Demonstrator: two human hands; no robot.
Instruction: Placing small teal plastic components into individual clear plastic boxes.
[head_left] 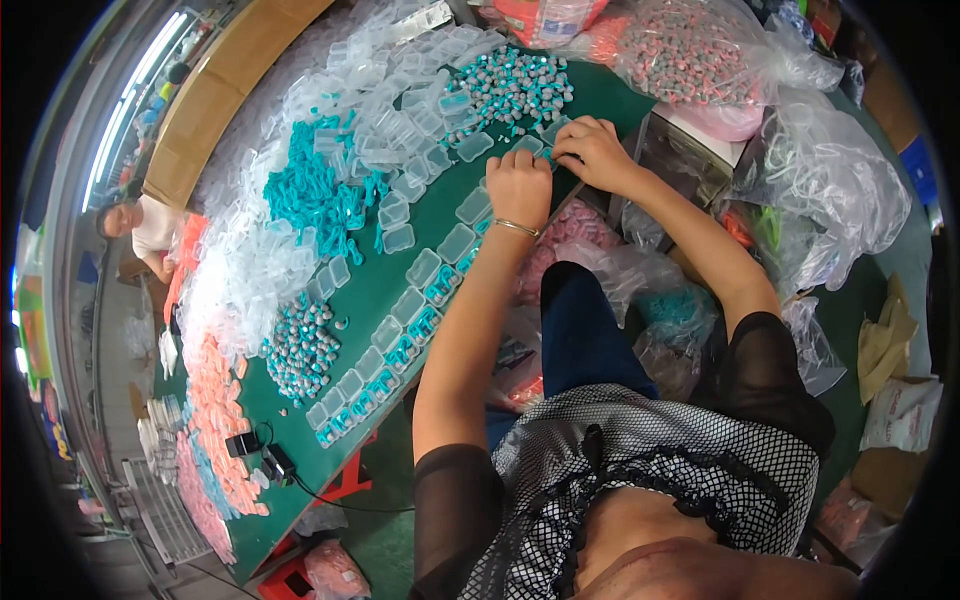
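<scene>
At the table's near edge, my left hand (518,188) is closed, fingers curled over the end of a row of small clear hinged cases (455,243). Whatever lies under those fingers is hidden. My right hand (597,155) is close beside it, fingers bent and pinched together at the table edge. A bit of teal shows between the hands, too small to name. Just beyond the fingertips is another clear case (528,147). Along the row the cases lie with lids laid back, and many hold teal pieces (425,325).
Heaped on the green table (375,285) are teal strap-like pieces (318,190), grey-and-teal round pieces (512,85) and empty clear cases (350,80). Orange cases (218,420) and small black devices with a cable (277,464) lie left. Plastic bags (835,190) crowd the right. Another person (150,225) sits far left.
</scene>
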